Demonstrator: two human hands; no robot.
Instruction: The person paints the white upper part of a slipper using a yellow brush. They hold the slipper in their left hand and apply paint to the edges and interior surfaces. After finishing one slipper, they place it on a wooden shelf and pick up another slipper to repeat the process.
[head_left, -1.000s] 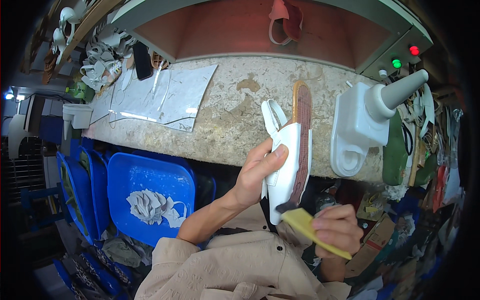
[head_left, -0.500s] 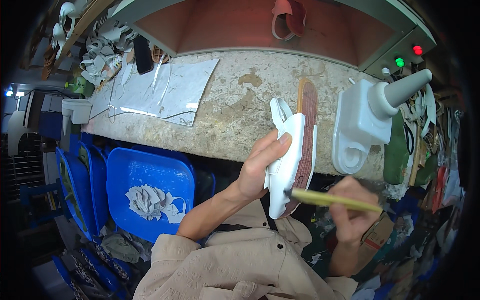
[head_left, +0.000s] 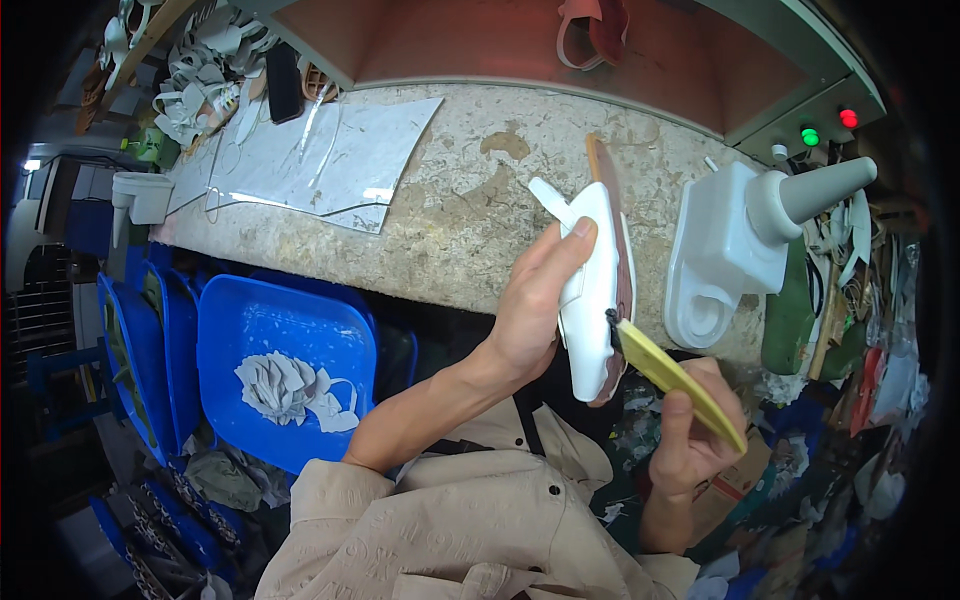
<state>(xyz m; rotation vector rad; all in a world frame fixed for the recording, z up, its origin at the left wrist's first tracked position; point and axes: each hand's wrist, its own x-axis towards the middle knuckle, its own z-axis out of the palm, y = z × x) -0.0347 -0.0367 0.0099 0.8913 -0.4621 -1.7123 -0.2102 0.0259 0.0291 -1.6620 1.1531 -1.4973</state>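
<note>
My left hand point(head_left: 535, 305) grips a white sandal point(head_left: 590, 290) above the bench's near edge, thumb pressed on its upper. A strap sticks out at the far end. The reddish-brown sole point(head_left: 622, 262) faces right, seen almost edge-on. Pinched in my right hand point(head_left: 695, 435) is a brush point(head_left: 680, 378) with a flat yellow handle. Its dark tip meets the sandal along the edge between white upper and sole; whether it presses on one or both I cannot tell. The toe end points toward me.
On the bench point(head_left: 450, 220) stands a white pot point(head_left: 730, 235) with a grey spout, at right. A clear sheet point(head_left: 300, 180) and a phone point(head_left: 284, 85) lie left. Behind is a red-lit metal box point(head_left: 520, 45) holding another shoe. Blue bins point(head_left: 290, 310) stand below left, one with white pieces.
My left hand has rolled the sandal so its sole turns away to the right. The brush tip has shifted from near the toe farther up along the edge, its handle now slanting more steeply.
</note>
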